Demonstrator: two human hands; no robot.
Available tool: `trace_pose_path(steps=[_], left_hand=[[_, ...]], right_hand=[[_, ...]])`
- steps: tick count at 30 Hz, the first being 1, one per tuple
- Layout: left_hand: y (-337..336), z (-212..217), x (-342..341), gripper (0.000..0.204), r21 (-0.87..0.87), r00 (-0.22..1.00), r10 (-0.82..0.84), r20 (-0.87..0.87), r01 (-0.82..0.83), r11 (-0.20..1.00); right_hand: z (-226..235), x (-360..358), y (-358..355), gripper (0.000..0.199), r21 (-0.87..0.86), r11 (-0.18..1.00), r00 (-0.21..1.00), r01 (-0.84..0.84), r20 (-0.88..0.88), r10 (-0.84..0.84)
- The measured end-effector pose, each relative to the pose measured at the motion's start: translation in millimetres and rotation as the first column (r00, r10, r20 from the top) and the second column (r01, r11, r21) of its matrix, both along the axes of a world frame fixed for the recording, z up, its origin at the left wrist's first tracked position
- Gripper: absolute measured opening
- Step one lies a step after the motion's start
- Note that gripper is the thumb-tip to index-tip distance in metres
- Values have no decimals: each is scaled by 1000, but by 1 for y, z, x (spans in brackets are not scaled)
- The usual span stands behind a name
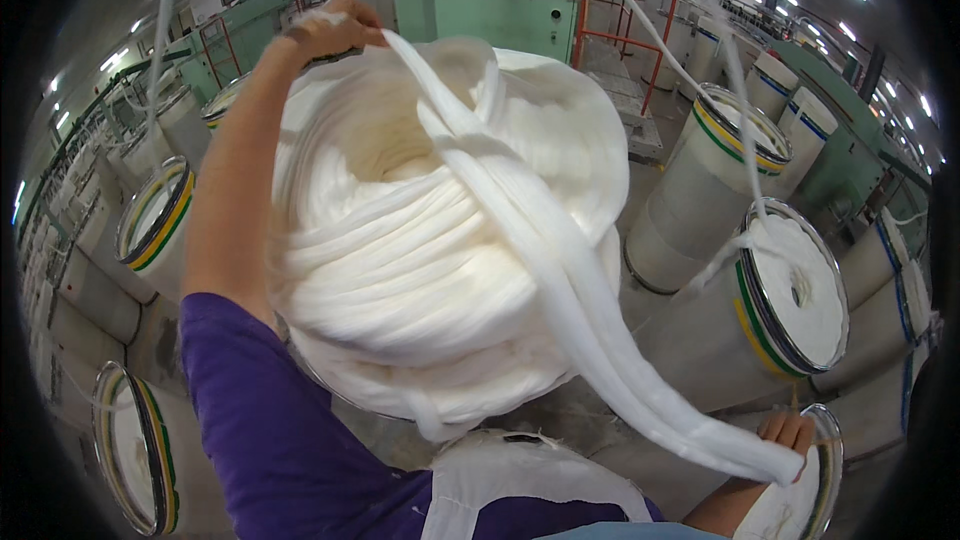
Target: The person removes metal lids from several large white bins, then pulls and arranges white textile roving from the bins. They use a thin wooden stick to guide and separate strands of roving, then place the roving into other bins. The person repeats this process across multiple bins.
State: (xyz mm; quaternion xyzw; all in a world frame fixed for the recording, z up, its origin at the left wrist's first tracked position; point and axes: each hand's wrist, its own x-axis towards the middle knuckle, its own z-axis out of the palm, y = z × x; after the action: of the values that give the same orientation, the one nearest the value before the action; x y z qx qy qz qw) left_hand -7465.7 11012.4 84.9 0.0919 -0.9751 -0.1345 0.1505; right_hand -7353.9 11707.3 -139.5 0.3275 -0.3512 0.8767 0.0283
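Head view: left hand (pixel 335 28) fingers curled over far top of white fibre coil (pixel 440 240); right hand (pixel 788 434) pinches loose strand (pixel 560 250) low right. Judgement: strand drawn out, bulk coil not unwound.

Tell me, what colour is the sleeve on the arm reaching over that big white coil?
Purple; the sleeve shows clearly in the head view.

We see a grey concrete floor (pixel 640 292) carrying everything here. Tall pale cylindrical cans (pixel 700 202) stand directly on it, their rims banded green, yellow and blue, several filled with white fibre. Green machines (pixel 490 0) rest on it farther back, beside an orange-red railing (pixel 640 35).
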Motion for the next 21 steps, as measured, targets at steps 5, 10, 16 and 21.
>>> trace_pose_path(steps=[5,10,16,21], left_hand=[[-13,5,36,24,77,896,-285,-341,329,941],[-11,-1,85,25,270,870,-271,-413,401,876],[76,-16,253,44,450,612,332,-718,44,892],[152,-118,382,31,403,417,401,-816,-87,911]], right_hand=[[62,-66,-50,34,401,902,854,-161,-401,331],[103,-106,-82,40,427,904,888,5,-419,193],[190,-151,-145,45,492,786,703,375,-703,105],[300,-145,-290,36,15,723,23,691,-1000,-2]])
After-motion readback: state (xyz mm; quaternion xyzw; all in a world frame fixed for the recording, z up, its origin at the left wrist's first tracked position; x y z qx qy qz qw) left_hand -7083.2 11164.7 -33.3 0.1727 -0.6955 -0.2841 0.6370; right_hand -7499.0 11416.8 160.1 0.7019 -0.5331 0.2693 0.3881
